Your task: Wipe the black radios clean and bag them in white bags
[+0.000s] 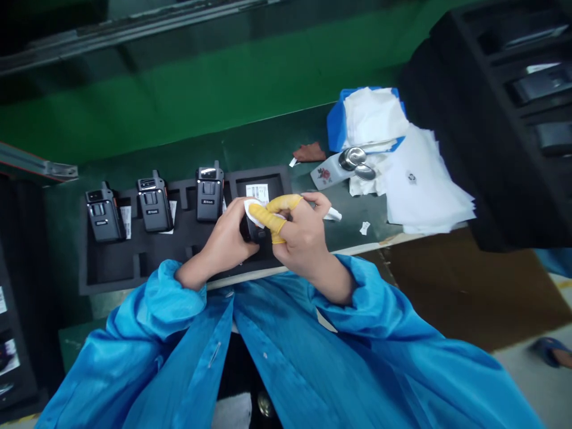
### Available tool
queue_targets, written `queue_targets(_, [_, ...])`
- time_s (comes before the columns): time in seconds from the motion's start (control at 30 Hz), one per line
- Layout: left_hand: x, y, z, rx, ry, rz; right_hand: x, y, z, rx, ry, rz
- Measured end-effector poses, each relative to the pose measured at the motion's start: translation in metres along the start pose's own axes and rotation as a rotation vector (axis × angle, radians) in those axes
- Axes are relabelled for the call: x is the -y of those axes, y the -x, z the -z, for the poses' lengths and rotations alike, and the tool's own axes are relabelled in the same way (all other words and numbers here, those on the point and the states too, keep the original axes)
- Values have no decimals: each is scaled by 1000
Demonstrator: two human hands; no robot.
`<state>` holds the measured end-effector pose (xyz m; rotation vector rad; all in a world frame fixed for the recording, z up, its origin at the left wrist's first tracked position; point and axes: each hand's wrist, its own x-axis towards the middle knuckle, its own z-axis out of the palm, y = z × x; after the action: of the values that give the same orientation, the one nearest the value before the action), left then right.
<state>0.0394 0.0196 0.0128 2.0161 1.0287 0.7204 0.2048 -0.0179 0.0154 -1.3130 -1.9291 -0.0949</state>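
1. I see the left hand (226, 241), its grip closed around a small black handheld device (253, 232), above the black foam tray's (107, 285) front edge.
2. The right hand (306, 241), wearing yellow rubber finger covers (268, 220), grips a white wipe (251, 210) against it.
3. Three black radios (154, 205) sit in that tray on the dark green tabletop (250, 149).

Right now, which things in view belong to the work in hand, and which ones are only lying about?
Likely in the work:
dark device, in the left hand
white wipe, in the right hand
tray with three radios
perhaps the bottle and blue box

Likely just lying about:
brown scrap
small white scrap
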Motion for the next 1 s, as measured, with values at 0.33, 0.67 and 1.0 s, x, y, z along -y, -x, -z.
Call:
queue_targets(0.33, [-2,0,5,2,-9,-54,-11,5,10,66,39,52])
queue_targets(0.67, [2,0,4,4,-12,-72,1,3,1,32,170,53])
queue_targets(1.0, [-3,0,6,19,-61,-48,-8,7,1,6,302,-70])
